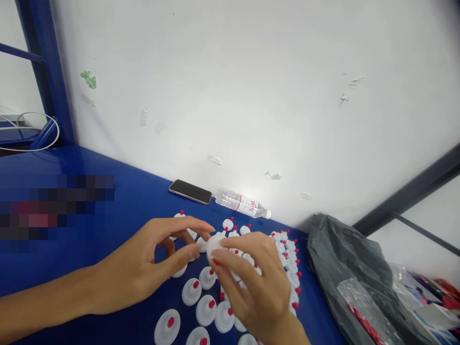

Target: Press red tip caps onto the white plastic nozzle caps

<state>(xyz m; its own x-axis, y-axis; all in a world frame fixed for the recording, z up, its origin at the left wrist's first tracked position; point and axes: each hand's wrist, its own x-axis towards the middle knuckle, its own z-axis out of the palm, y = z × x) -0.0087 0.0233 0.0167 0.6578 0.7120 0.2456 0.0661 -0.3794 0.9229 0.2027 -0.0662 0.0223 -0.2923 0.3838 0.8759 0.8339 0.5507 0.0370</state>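
My right hand [255, 273] pinches a white round nozzle cap [214, 244] between thumb and fingers, its red tip peeking out below near the fingers. Just left of it, my left hand [143, 263] has thumb and index finger apart, with nothing seen between them. The left index fingertip is close to the held cap; whether it touches I cannot tell. Under and around both hands stand many similar white caps with red tips, such as a loose cap [167, 327] at the front. The right hand hides part of this group, while another cluster of caps [292, 263] lies to its right.
A phone [190, 191] and a clear plastic bottle [240, 203] lie along the wall on the blue table [118, 191]. At the right edge is a dark grey plastic bag [334, 268], with a clear bag of red pieces [364, 321] on it.
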